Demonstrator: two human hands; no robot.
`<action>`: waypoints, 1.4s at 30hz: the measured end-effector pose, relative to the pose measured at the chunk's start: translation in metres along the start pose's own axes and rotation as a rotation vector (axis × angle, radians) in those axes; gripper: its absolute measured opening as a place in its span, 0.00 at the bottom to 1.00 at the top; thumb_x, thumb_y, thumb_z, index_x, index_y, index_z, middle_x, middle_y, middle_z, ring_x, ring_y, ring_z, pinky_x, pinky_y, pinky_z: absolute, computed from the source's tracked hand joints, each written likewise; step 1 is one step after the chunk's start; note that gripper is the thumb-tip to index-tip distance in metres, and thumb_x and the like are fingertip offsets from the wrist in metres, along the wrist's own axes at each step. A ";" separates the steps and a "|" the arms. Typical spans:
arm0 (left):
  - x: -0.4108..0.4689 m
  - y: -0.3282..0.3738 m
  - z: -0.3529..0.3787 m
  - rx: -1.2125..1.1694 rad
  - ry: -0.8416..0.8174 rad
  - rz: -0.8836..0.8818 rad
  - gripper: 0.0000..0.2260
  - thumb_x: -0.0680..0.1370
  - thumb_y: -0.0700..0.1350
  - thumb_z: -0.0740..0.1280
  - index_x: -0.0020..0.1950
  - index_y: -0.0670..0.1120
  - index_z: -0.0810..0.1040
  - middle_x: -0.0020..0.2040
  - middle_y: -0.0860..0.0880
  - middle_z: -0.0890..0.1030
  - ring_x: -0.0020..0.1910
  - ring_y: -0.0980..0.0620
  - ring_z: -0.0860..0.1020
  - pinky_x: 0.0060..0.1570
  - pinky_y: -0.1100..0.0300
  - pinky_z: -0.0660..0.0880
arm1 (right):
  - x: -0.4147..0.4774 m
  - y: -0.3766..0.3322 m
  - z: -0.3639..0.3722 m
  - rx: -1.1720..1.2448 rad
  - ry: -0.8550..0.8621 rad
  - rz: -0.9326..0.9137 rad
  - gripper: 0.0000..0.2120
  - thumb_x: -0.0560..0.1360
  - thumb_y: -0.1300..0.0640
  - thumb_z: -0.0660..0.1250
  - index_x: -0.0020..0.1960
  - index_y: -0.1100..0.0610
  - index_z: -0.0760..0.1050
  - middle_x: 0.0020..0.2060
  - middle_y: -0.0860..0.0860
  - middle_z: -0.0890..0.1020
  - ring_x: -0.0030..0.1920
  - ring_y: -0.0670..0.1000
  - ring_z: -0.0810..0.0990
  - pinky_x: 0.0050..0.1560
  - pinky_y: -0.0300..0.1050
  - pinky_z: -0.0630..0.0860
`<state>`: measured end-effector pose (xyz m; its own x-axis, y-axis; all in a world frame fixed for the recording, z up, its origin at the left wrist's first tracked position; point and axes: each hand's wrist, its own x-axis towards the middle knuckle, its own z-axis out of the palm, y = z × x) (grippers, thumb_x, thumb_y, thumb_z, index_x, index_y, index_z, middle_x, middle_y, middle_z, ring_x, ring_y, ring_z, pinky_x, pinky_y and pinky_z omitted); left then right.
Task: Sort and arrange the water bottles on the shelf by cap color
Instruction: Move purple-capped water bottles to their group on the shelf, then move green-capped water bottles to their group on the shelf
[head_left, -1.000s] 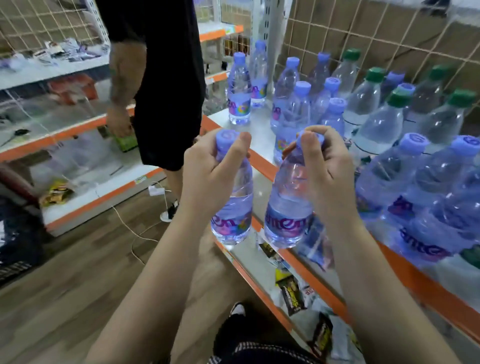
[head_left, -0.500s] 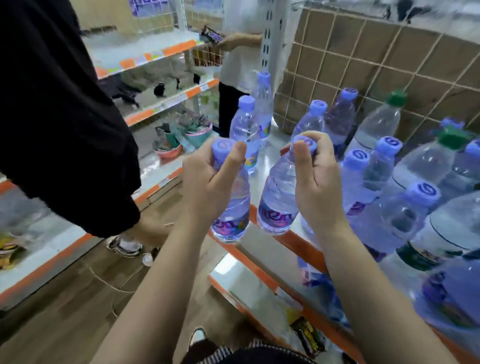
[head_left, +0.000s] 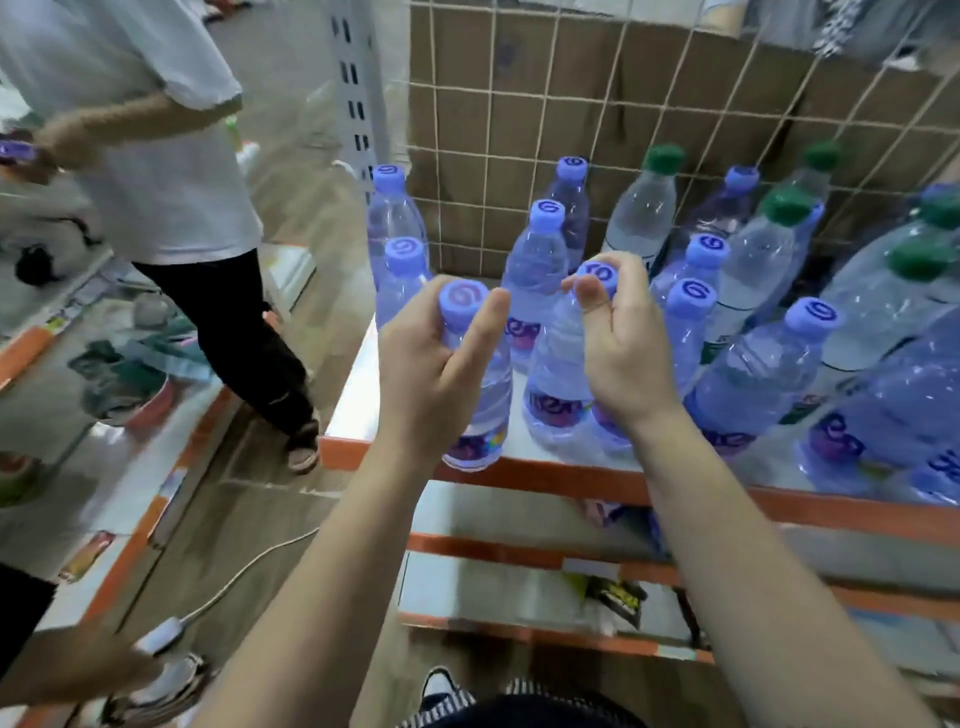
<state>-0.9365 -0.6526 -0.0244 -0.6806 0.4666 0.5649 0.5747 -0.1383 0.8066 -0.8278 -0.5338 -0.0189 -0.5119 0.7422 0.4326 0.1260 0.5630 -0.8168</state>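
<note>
My left hand (head_left: 436, 364) grips the neck of a purple-capped water bottle (head_left: 480, 426) whose base is at the orange front edge of the shelf (head_left: 571, 480). My right hand (head_left: 621, 343) grips the neck of a second purple-capped bottle (head_left: 556, 384) whose base is on the shelf just right of the first. Behind them stand several purple-capped bottles (head_left: 535, 270) on the left. Green-capped bottles (head_left: 644, 208) stand further back and to the right, mixed with purple ones.
A wire grid with cardboard (head_left: 571, 104) backs the shelf. Lower shelves (head_left: 519, 587) hold small packets. A person in a white shirt (head_left: 156, 156) stands at the left in the aisle. Another person's hand (head_left: 104, 670) shows at bottom left. A cable (head_left: 244, 571) runs along the floor.
Both hands have carried their bottles rightward over the shelf, and the right bottle's base has come down onto it. The view has turned toward the shelf's left end.
</note>
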 end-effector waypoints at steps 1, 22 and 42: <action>0.001 -0.002 0.001 -0.005 -0.014 0.004 0.19 0.78 0.56 0.63 0.40 0.41 0.78 0.35 0.51 0.78 0.36 0.54 0.76 0.39 0.64 0.70 | -0.001 0.000 0.001 -0.019 0.000 0.020 0.13 0.83 0.52 0.57 0.58 0.61 0.70 0.47 0.55 0.81 0.45 0.52 0.77 0.47 0.44 0.70; 0.020 -0.021 0.036 0.139 -0.064 0.048 0.11 0.80 0.50 0.66 0.51 0.42 0.77 0.47 0.47 0.80 0.45 0.55 0.75 0.47 0.75 0.66 | -0.020 -0.021 -0.029 -0.043 0.055 -0.022 0.12 0.81 0.56 0.62 0.62 0.61 0.74 0.54 0.50 0.80 0.56 0.45 0.78 0.58 0.35 0.72; 0.115 0.078 0.143 -0.021 -0.401 -0.005 0.07 0.81 0.49 0.64 0.54 0.47 0.78 0.39 0.59 0.77 0.36 0.65 0.73 0.38 0.70 0.68 | 0.080 0.003 -0.167 -0.547 0.093 0.158 0.18 0.77 0.51 0.68 0.63 0.58 0.76 0.56 0.57 0.81 0.58 0.57 0.78 0.60 0.48 0.72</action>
<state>-0.9053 -0.4846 0.0787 -0.4498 0.7706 0.4516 0.5593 -0.1512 0.8151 -0.7267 -0.4119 0.0771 -0.3774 0.8473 0.3736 0.6283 0.5307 -0.5688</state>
